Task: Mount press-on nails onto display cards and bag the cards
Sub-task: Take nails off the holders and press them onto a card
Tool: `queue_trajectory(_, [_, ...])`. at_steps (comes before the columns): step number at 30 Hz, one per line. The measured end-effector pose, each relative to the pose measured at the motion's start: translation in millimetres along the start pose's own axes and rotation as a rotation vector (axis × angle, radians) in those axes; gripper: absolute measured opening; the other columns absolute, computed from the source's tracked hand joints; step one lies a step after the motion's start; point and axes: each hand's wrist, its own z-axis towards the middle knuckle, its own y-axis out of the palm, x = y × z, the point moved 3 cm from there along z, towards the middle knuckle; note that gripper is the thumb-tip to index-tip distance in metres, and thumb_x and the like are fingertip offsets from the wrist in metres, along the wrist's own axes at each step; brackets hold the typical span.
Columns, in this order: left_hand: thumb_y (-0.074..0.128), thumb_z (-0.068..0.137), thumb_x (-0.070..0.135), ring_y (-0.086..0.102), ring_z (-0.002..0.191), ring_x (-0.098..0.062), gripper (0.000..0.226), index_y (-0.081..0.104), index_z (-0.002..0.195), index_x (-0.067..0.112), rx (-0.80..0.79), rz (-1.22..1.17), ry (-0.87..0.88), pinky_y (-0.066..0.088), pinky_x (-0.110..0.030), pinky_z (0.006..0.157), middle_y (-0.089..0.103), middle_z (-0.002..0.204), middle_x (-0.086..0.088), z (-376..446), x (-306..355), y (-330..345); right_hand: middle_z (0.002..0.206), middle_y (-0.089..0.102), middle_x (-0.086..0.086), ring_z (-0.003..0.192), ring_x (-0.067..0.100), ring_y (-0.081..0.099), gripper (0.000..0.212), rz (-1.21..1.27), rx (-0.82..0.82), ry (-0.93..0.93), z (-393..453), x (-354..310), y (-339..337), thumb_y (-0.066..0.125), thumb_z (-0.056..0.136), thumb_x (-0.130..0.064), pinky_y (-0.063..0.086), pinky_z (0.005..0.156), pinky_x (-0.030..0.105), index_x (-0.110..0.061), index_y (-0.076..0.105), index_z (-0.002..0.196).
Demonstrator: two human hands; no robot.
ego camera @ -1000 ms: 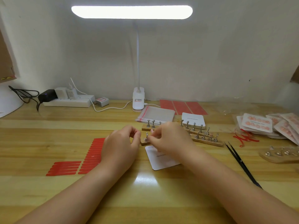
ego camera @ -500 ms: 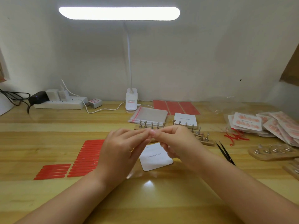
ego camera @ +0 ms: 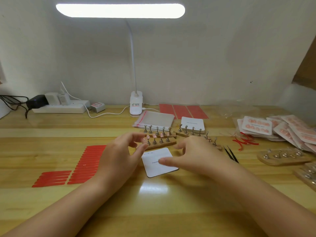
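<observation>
While blurred hands hover, white card (ego camera: pixel 158 162) lies flat.

Card (ego camera: pixel 158 162) lies before nail stand (ego camera: pixel 160 144), seemingly apart.

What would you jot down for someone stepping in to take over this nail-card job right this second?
Left hand: loosely curled, empty as far as shows, beside the nail stand.
Right hand: open, fingers spread, thumb over the white card.
Card lies flat on the table, no nails on it yet.
Pink nails sit on the stand's pegs behind the card.
Red adhesive strips lie left; clear bags behind; bagged finished cards piled right.
Left: stick nails on this card, bag it.
</observation>
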Motion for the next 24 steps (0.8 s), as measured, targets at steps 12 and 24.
queue_trajectory(12, [0.062,0.092,0.027,0.057,0.083,-0.001,0.010,0.059,0.101,0.027,-0.198,0.078,-0.262,0.041,-0.017,0.071,0.061,0.085,0.017,-1,-7,11,0.078,0.052,-0.011,0.071,0.005,0.047,0.058,0.154,0.010,-0.043,0,-9,19,0.084,0.057,-0.057,0.033,0.055,0.026,-0.022,0.066,0.099])
queue_trajectory(24, [0.069,0.087,0.012,0.066,0.076,0.001,0.020,0.062,0.093,0.029,-0.055,-0.397,-0.417,0.050,-0.013,0.062,0.070,0.085,0.003,4,-6,7,0.096,0.061,-0.009,0.085,0.005,0.058,0.056,0.512,0.007,0.044,-3,-7,21,0.089,0.060,-0.027,0.047,0.066,0.023,-0.030,0.047,0.096])
